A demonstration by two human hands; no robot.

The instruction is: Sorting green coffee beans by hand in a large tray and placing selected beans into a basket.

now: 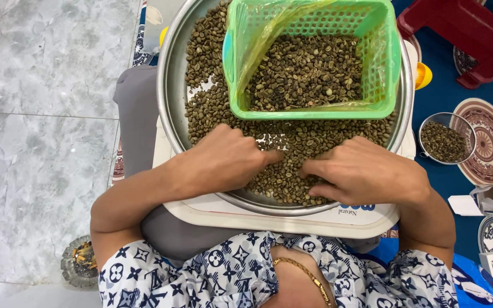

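Head cam: 2 hands (pixel 226 162) (pixel 360 171), 1 basket (pixel 312 111).

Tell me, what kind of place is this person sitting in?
Probably a home floor used for sorting coffee beans by hand. There is a grey marble tile floor, a blue patterned rug, and a big round metal tray of greenish beans resting on the person's lap.

Just one head-worn cam, looking straight down, pretty close. It frames the lap-held metal tray (pixel 169 85) and floor (pixel 35 114).
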